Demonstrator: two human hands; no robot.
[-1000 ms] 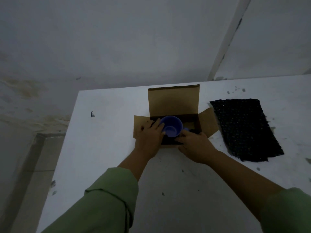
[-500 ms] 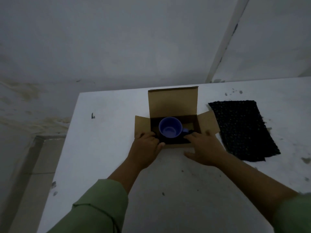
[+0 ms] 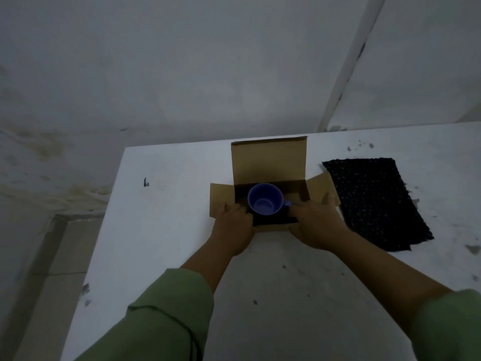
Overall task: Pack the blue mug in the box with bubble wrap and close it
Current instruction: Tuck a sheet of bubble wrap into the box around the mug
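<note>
Finding: the blue mug now stands upright inside the open cardboard box, mouth up, handle pointing right, on dark padding. A second ago both hands reached into the box around the mug; they have since withdrawn to the near rim.

The left hand rests on the near left corner, fingers curled over the edge beside the left flap. The right hand lies spread over the near right corner, touching the right flap. Neither grips the mug.

The far lid stands upright; the side flaps lie open.

A sheet of black bubble wrap lies on the desk, just right of the box.

Assessment: placement appears complete; covering and closing remain.
</note>
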